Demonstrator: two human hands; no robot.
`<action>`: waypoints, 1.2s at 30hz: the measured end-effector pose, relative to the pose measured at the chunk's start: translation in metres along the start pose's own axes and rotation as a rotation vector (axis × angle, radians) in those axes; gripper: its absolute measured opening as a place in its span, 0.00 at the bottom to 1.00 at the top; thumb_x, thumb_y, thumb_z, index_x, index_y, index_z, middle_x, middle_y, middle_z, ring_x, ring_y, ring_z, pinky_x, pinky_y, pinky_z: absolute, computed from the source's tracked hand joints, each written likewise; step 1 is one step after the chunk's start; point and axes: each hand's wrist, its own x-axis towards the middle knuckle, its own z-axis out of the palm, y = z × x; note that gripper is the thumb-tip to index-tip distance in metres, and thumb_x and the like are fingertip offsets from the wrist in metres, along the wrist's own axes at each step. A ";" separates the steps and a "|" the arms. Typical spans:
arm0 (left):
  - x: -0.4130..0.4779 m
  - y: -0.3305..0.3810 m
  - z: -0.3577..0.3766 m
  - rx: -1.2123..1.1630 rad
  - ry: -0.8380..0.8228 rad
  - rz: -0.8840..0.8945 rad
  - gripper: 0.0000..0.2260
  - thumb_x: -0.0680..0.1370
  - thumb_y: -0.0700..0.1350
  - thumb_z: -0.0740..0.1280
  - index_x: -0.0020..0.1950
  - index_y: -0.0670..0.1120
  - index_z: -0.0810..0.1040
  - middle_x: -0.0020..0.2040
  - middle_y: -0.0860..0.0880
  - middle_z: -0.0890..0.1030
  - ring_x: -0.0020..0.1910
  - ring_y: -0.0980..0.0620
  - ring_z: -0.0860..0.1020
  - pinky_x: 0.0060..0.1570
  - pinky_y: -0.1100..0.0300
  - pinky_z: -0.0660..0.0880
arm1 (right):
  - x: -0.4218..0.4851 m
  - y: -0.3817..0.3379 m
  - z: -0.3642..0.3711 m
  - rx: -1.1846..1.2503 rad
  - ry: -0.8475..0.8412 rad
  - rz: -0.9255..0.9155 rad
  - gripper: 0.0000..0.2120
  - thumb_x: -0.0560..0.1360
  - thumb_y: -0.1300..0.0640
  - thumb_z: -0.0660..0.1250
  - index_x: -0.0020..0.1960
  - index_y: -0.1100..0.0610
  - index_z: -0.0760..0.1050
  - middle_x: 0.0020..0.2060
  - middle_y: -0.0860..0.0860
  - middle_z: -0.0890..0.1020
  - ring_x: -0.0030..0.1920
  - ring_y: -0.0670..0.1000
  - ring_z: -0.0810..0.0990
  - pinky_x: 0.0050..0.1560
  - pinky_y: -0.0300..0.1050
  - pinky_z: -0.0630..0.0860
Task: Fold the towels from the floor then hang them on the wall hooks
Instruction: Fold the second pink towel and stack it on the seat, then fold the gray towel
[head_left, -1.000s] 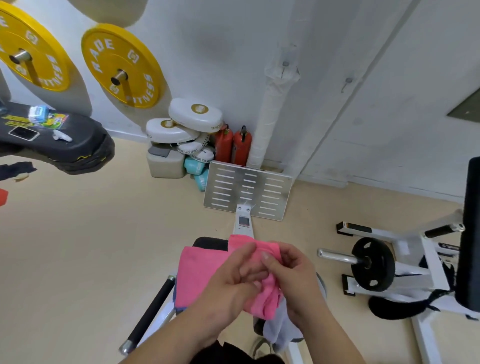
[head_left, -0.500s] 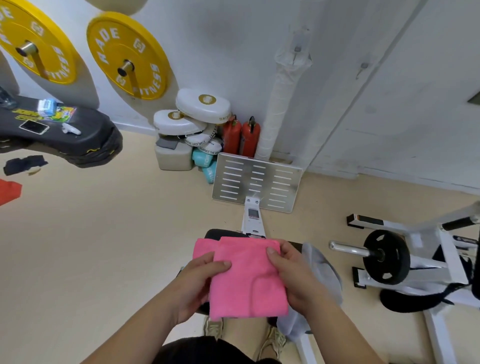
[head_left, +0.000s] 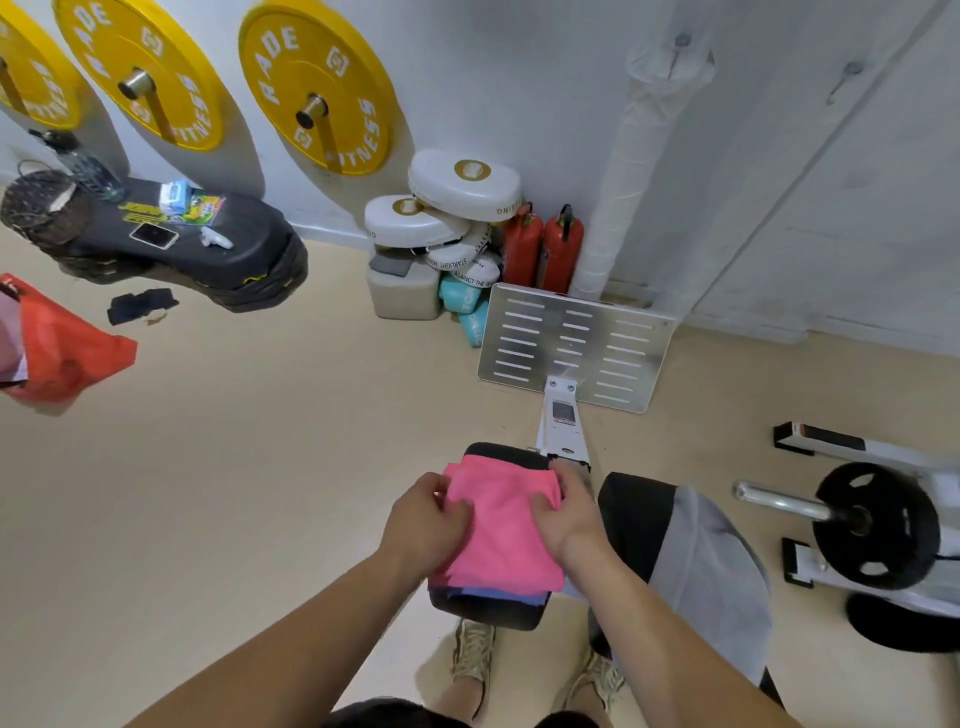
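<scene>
A folded pink towel (head_left: 498, 535) lies on a black padded seat (head_left: 485, 613), on top of a blue cloth (head_left: 498, 596) whose edge peeks out below it. My left hand (head_left: 423, 525) grips the towel's left edge and my right hand (head_left: 563, 512) grips its right edge near the top. A grey towel (head_left: 711, 566) is draped over the second black pad to the right. Two wall hooks (head_left: 680, 44) (head_left: 844, 78) stick out of the white wall at the upper right.
A slotted metal footplate (head_left: 576, 345) stands ahead of the seat. Red extinguishers (head_left: 543, 249) and white pads (head_left: 457, 208) sit against the wall. Yellow weight plates (head_left: 317, 88) hang on the left. A red cloth (head_left: 62, 353) lies on the floor at far left. A barbell machine (head_left: 872, 525) is at right.
The pink towel has gone from being held up between my hands to lying flat on the black seat, with both hands at its sides. The view has swung left.
</scene>
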 end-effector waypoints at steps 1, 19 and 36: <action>0.000 0.001 0.001 0.043 0.019 0.021 0.13 0.78 0.50 0.65 0.61 0.50 0.74 0.52 0.52 0.81 0.49 0.49 0.80 0.49 0.57 0.76 | 0.000 -0.001 0.001 -0.021 -0.004 -0.015 0.28 0.83 0.59 0.62 0.81 0.54 0.59 0.76 0.54 0.67 0.74 0.56 0.69 0.73 0.46 0.66; 0.017 -0.038 -0.008 0.746 -0.286 0.637 0.45 0.72 0.59 0.75 0.83 0.58 0.53 0.84 0.52 0.50 0.83 0.50 0.51 0.75 0.53 0.65 | -0.018 0.034 -0.010 -0.769 -0.231 -0.291 0.45 0.75 0.34 0.68 0.82 0.35 0.42 0.84 0.44 0.48 0.82 0.52 0.52 0.76 0.57 0.66; -0.026 0.025 0.010 0.793 -0.141 0.970 0.27 0.73 0.55 0.66 0.71 0.48 0.74 0.74 0.45 0.73 0.73 0.41 0.71 0.73 0.48 0.70 | -0.047 0.057 -0.055 -0.377 -0.015 -0.254 0.34 0.76 0.40 0.71 0.78 0.38 0.62 0.77 0.38 0.65 0.74 0.42 0.67 0.73 0.45 0.70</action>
